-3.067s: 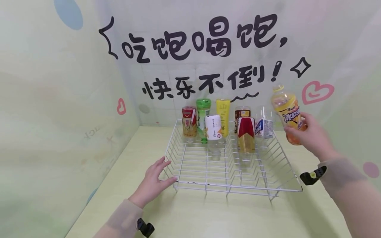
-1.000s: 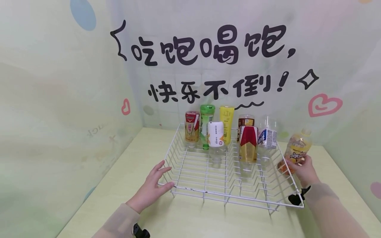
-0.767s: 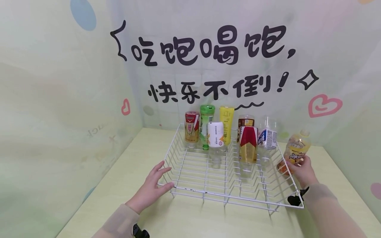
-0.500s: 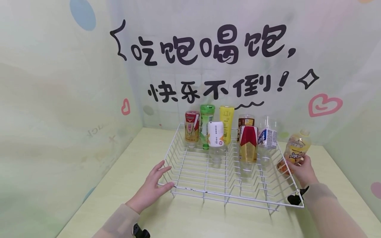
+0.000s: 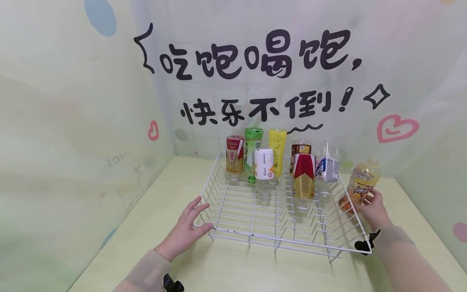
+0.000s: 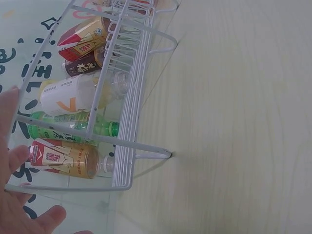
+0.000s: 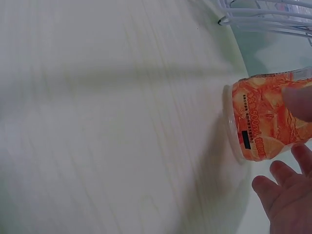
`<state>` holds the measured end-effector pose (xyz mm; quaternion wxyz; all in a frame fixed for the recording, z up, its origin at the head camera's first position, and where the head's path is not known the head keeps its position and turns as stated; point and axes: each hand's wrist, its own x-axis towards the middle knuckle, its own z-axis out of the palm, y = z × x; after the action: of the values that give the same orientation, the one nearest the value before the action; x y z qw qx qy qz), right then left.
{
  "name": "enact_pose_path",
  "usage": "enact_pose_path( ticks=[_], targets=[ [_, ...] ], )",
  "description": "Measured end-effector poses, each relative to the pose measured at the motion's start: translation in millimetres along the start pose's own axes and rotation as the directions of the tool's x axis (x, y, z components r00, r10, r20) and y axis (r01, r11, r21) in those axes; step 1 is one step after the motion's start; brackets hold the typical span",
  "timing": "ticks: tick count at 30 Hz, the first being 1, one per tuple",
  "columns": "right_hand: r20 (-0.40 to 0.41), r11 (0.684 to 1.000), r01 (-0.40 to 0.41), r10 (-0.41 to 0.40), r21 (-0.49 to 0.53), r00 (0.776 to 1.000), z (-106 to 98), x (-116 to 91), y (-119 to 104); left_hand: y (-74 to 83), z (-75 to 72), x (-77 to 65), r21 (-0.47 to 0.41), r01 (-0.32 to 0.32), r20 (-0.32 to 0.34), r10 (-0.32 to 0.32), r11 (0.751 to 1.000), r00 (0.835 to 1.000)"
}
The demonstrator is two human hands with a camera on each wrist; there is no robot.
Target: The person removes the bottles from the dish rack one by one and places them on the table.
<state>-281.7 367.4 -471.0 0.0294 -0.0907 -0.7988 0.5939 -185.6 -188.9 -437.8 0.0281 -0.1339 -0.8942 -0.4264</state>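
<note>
My right hand [image 5: 373,210] holds a plastic drink bottle [image 5: 363,184] with an orange-yellow label, which stands on the table just right of a white wire rack [image 5: 251,235]. In the right wrist view the thumb lies over the orange label [image 7: 263,119], while several fingers spread out below the bottle. My left hand [image 5: 185,229] rests at the rack's front left corner, fingers spread and thumb at the front rim. Upside down in the rack are a red-and-gold bottle [image 5: 234,156], a green bottle [image 5: 252,150] and a white-labelled bottle [image 5: 264,164].
Also upside down in the rack are a yellow bottle [image 5: 278,148], a dark-labelled bottle [image 5: 302,148], a second red-and-gold bottle [image 5: 304,176] and a clear bottle with a blue-white label [image 5: 328,168]. Printed walls [image 5: 226,20] enclose the table [image 5: 215,271] behind and at both sides.
From in the air at the upper right, my right hand has lowered the orange-labelled bottle to the table beside the rack. During the last second both hands have stayed almost still.
</note>
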Motion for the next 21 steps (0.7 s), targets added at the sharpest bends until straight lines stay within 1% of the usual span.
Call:
enact_pose_path(
  ticks=[4, 11, 15, 21],
  targets=[
    [-0.014, 1.000, -0.004, 0.004, 0.004, 1.000, -2, -2, -3, 0.0, -0.3, -0.2, 0.009, -0.006, -0.005, 0.006, 1.000, 1.000],
    [-0.048, 0.998, -0.031, 0.028, -0.056, 0.998, -12, -8, -4, -1.8, -0.7, 0.6, -0.018, 0.001, 0.008, -0.001, 1.000, 1.000],
    [-0.071, 0.998, -0.022, 0.017, -0.067, 0.997, -15, -11, -5, -1.8, -1.2, 1.0, -0.016, -0.009, 0.000, 0.009, 1.000, 1.000],
    [-0.101, 0.994, -0.014, 0.003, -0.109, 0.995, -22, -15, -7, -1.9, -0.6, 1.4, -0.003, -0.015, -0.010, 0.015, 1.000, 1.000]
  ],
)
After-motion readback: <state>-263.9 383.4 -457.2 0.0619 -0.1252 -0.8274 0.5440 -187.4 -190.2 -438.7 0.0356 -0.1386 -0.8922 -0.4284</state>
